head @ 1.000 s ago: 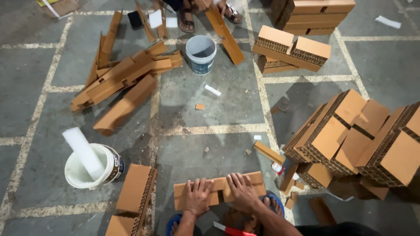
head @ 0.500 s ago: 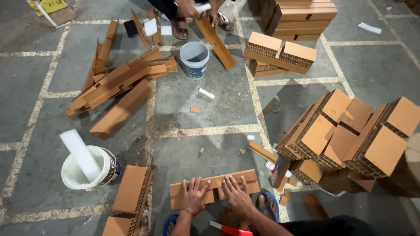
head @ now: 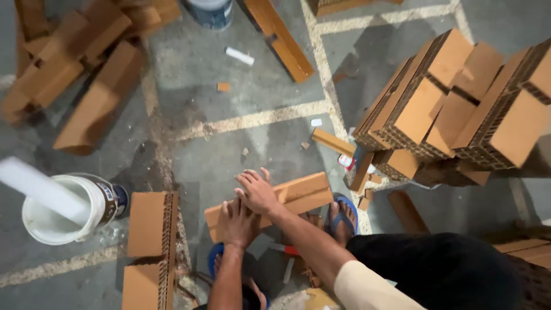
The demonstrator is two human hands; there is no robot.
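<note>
The concrete floor runs under everything, crossed by pale painted lines. At the right, a big stack of hollow clay bricks leans over smaller pieces beneath it. I judge it could slide toward my right foot in its blue sandal, since the bricks sit tilted rather than flat. At the far left lies a loose heap of brick slabs. Near left sit two bricks, one behind the other, and beside them a white bucket with a pale stick standing in it.

The flat brick slab lies on the floor straight in front of me, between the near-left bricks and the sandal. My left hand rests flat on its left part, fingers spread. My right hand lies flat just beyond it, also open and gripping nothing. With both palms only pressing, the slab could skid or tip if I lean unevenly, and its edge might catch my toes. Small chips scatter farther off, and a long narrow strip lies beyond them.
</note>
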